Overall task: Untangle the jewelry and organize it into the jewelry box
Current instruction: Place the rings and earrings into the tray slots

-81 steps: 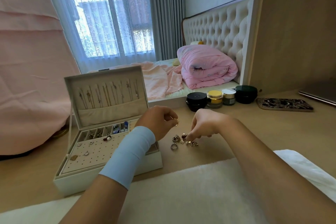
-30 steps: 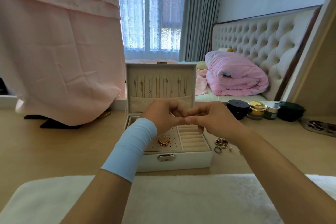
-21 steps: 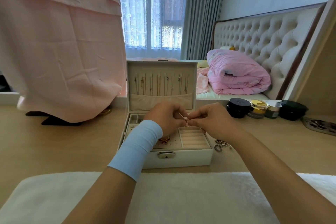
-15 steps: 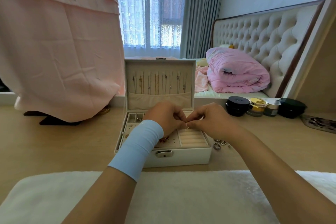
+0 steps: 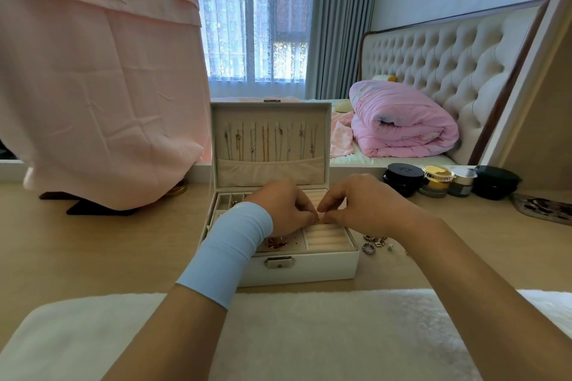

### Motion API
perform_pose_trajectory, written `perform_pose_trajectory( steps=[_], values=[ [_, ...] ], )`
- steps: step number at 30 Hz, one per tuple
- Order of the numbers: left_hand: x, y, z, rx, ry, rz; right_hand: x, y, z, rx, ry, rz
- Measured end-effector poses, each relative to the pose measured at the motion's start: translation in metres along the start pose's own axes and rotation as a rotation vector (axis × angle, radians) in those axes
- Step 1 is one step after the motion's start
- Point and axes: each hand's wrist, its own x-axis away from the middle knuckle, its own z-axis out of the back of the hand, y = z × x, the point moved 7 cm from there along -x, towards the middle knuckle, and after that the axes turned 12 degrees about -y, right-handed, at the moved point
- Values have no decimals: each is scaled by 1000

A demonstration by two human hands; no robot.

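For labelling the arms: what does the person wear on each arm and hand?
A light blue stretch band wraps the left wrist and lower forearm. The right arm is bare. The left hand and right hand wear no gloves.

The wooden surface carries the open jewelry box, loose rings, four cosmetic jars and a white fluffy mat.

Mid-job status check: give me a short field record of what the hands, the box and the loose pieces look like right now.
jewelry box: on the desk, lid up
necklaces: hanging in a row inside the lid
left hand: over the box, pinching a small gold piece
right hand: pinching the same piece from the other side
piece type: too small to tell
loose jewelry: on the desk, right of the box
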Motion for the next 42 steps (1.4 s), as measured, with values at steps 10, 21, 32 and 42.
perform_pose_trajectory(
  steps=[10,21,32,42],
  values=[
    [31,-8,27,-83,-192,61,-4,-7,-9,21,0,5],
    [23,-11,27,105,-113,38,6,-8,12,-276,60,97],
    [17,0,24,899,298,-189,10,0,20,-819,177,100],
    [9,-6,19,960,423,-205,2,8,8,-894,186,69]
  ],
)
